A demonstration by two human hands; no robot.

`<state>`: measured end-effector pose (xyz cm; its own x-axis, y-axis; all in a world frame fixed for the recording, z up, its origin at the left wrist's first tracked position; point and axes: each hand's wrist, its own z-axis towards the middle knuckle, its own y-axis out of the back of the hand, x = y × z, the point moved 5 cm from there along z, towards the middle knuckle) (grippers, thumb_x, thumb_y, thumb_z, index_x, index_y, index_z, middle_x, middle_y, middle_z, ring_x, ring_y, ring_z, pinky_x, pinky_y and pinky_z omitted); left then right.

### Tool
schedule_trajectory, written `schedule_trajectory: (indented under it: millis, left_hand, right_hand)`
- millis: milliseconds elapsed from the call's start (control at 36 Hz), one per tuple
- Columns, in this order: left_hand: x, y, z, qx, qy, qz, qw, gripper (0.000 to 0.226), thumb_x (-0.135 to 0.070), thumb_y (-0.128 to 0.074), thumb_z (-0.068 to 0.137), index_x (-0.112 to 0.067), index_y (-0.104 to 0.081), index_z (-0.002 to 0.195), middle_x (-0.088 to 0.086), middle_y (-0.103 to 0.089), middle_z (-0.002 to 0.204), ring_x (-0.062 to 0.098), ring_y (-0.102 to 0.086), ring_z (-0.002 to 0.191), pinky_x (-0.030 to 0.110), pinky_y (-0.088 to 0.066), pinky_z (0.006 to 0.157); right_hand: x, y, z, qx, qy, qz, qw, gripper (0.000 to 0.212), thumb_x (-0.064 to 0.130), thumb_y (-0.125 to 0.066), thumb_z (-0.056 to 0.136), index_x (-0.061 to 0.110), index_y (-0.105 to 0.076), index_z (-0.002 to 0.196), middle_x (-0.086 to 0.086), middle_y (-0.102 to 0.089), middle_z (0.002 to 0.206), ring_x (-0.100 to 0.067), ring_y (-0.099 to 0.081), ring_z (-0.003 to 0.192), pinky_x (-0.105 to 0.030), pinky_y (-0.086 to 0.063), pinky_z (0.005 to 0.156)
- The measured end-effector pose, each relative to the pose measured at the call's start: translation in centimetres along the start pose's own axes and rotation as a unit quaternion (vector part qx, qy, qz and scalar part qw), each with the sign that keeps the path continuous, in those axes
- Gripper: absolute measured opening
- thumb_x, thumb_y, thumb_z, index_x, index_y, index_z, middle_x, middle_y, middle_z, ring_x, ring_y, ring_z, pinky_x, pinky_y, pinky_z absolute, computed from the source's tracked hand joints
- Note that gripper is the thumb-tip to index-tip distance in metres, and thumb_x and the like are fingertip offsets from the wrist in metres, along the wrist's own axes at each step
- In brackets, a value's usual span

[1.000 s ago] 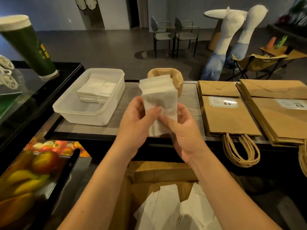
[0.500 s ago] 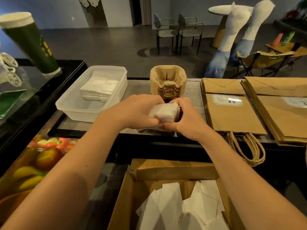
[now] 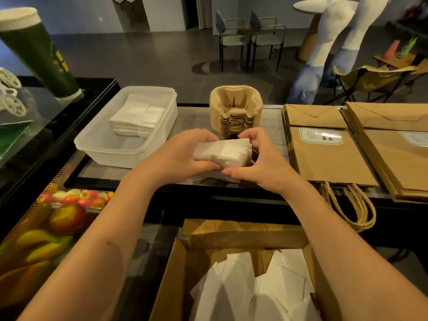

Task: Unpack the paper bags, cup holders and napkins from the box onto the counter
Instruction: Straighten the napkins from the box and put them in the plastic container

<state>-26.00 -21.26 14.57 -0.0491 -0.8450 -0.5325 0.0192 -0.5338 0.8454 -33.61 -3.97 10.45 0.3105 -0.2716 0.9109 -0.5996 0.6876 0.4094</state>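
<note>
A stack of white napkins lies between my two hands just above the counter. My left hand grips its left side and my right hand holds its right side. Behind them stands a stack of brown pulp cup holders. To the left, a clear plastic tub holds more white napkins. Flat brown paper bags lie on the right. The open cardboard box below me still contains loose white napkins.
A second pile of paper bags lies at the far right, with twine handles hanging over the counter edge. A tall green cup stands on the black glass case at left. Fruit fills the display below it.
The napkin stack was held up high a second ago. Both hands have brought it down to the counter in front of the cup holders and turned it flat.
</note>
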Motion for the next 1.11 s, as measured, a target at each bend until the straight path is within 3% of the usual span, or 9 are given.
schedule_trajectory:
  millis: [139,222,306,500,611,694,806,1000,1111]
  left_hand:
    - [0.7,0.2,-0.2,0.012,0.016,-0.027,0.999,0.045,-0.035,-0.079,0.084,-0.037,-0.057,0.123,-0.028,-0.056,0.111,-0.016,-0.049,0.104,0.011,-0.040,0.087]
    - [1.0,0.4,-0.1,0.018,0.018,-0.035,0.999,0.046,-0.035,-0.079,0.084,-0.038,-0.057,0.125,-0.029,-0.058,0.112,-0.012,-0.051,0.108,0.014,-0.041,0.090]
    - [1.2,0.8,-0.1,0.017,0.022,-0.034,0.999,0.046,-0.036,-0.079,0.084,-0.039,-0.056,0.124,-0.031,-0.056,0.112,-0.010,-0.051,0.109,0.014,-0.040,0.090]
    - [0.0,0.5,0.2,0.008,0.000,0.006,1.000,0.048,-0.040,-0.080,0.082,-0.036,-0.058,0.125,-0.026,-0.057,0.113,-0.004,-0.053,0.106,0.022,-0.042,0.094]
    - [0.8,0.6,-0.3,-0.033,0.021,-0.083,0.996,0.063,-0.038,-0.080,0.084,-0.039,-0.045,0.136,-0.026,-0.049,0.130,-0.009,-0.047,0.118,0.009,-0.037,0.096]
    - [2.0,0.2,-1.9,-0.094,0.055,-0.289,0.951,0.081,-0.013,-0.068,0.076,-0.051,-0.031,0.136,-0.012,-0.038,0.151,0.006,-0.041,0.138,0.024,-0.036,0.112]
    - [1.8,-2.1,-2.7,-0.132,0.111,-0.477,0.862,0.104,0.001,-0.047,0.055,-0.038,-0.023,0.149,0.001,-0.035,0.154,0.020,-0.041,0.138,0.037,-0.046,0.106]
    - [0.4,-3.1,-2.0,-0.180,0.104,-0.473,0.856,0.104,0.004,-0.056,0.061,-0.032,-0.024,0.152,0.004,-0.039,0.152,0.022,-0.050,0.133,0.033,-0.057,0.091]
    - [0.6,-3.1,-2.0,-0.180,0.115,-0.454,0.865,0.100,-0.002,-0.055,0.059,-0.031,-0.027,0.151,0.002,-0.039,0.153,0.021,-0.047,0.136,0.030,-0.055,0.091]
  right_hand:
    - [0.6,-0.1,0.1,0.004,0.020,-0.047,0.999,0.083,0.057,-0.084,0.059,0.023,-0.050,0.127,0.011,-0.040,0.135,-0.003,-0.043,0.122,-0.009,-0.041,0.085]
    - [0.4,-0.1,0.0,0.015,0.011,-0.013,1.000,0.077,0.041,-0.090,0.068,0.026,-0.047,0.130,0.014,-0.045,0.141,-0.001,-0.045,0.125,-0.006,-0.043,0.084]
    - [0.3,0.2,-0.2,0.003,0.003,-0.007,1.000,0.068,0.033,-0.090,0.072,0.032,-0.044,0.123,0.018,-0.052,0.125,0.004,-0.051,0.113,0.002,-0.042,0.075]
    - [1.1,-0.4,-0.3,-0.008,0.028,-0.027,0.999,0.084,0.056,-0.084,0.061,0.035,-0.048,0.134,0.018,-0.053,0.129,0.012,-0.048,0.113,0.000,-0.042,0.080]
    - [0.5,-0.6,-0.1,-0.025,0.025,-0.041,0.999,0.063,0.033,-0.087,0.079,0.038,-0.047,0.127,0.028,-0.053,0.116,0.013,-0.052,0.106,-0.003,-0.045,0.077]
    - [0.0,-0.7,-0.1,-0.023,0.013,-0.033,0.999,0.060,0.030,-0.083,0.083,0.038,-0.045,0.129,0.026,-0.052,0.118,0.011,-0.050,0.107,-0.003,-0.044,0.077]
    - [-0.1,-1.3,-0.4,-0.011,0.006,0.006,1.000,0.085,0.021,-0.085,0.082,0.032,-0.032,0.148,0.017,-0.042,0.134,0.010,-0.044,0.112,0.003,-0.041,0.080]
    - [0.7,-2.3,0.2,-0.039,0.020,0.025,0.999,0.097,0.015,-0.085,0.082,0.032,-0.024,0.155,0.021,-0.033,0.137,0.022,-0.038,0.107,0.008,-0.035,0.077]
    - [0.5,-2.0,0.0,-0.027,0.011,0.012,0.999,0.097,0.014,-0.085,0.082,0.031,-0.024,0.154,0.014,-0.036,0.134,0.009,-0.043,0.110,0.005,-0.040,0.076]
